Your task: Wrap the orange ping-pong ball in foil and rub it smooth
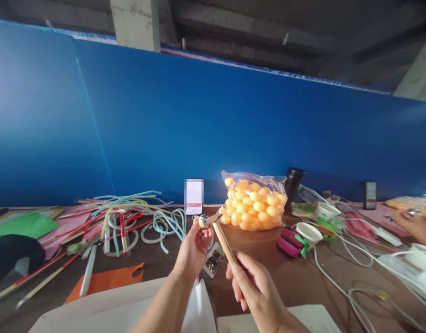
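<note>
Between the fingertips of my left hand (196, 245) is a small ball (203, 222), orange with shiny silver metal on it. My right hand (249, 282) is closed round the wooden handle of a small hammer (224, 243). The dark hammer head sits right beside the ball; I cannot tell whether they touch. Below and between my hands, a small open box (214, 260) of shiny metal pieces lies on the table. Just behind the hammer stands a clear plastic bag (254, 203) full of orange balls.
Coloured tubes and strips (122, 222) lie heaped at the left, near orange paper (105, 280). A phone (194, 196) leans against the blue partition (199, 115). At right are a black bottle (294, 187), a pink pouch (290, 241), paper cups (309, 232), white cables and another person's hand (416, 225).
</note>
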`<state>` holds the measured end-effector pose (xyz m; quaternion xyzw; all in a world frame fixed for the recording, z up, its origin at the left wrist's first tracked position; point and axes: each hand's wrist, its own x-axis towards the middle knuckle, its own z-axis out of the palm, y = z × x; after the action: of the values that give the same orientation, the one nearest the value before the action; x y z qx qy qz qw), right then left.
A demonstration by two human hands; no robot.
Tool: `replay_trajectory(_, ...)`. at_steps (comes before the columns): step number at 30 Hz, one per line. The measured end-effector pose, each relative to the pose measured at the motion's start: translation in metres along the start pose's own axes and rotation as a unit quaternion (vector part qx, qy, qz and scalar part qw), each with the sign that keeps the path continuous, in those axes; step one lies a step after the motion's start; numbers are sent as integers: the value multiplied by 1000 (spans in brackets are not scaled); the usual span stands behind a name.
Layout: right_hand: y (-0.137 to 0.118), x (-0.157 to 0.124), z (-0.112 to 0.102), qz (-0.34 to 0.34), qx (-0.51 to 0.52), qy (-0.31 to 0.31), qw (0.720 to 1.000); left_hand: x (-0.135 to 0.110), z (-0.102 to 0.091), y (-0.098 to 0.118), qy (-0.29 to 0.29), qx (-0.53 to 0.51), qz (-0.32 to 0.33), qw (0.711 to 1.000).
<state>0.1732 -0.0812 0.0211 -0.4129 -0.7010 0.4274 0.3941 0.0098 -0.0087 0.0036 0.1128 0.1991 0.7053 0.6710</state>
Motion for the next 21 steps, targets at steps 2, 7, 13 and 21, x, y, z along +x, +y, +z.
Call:
replay_trajectory(2,-1,1,0,2,-8,-2,1000,0,0,0,-5,3,2,1000)
replay_trajectory(7,0,1,0,8,-7,10,1000,0,1,-1,1,4,13,1000)
replay_trajectory(13,-2,1,-1,3,-19,-1,1000,-2,4,-2,0,30,37,999)
replay_trajectory(21,-2,1,-1,13,-18,13,1000,-3,5,-2,1,44,42,998)
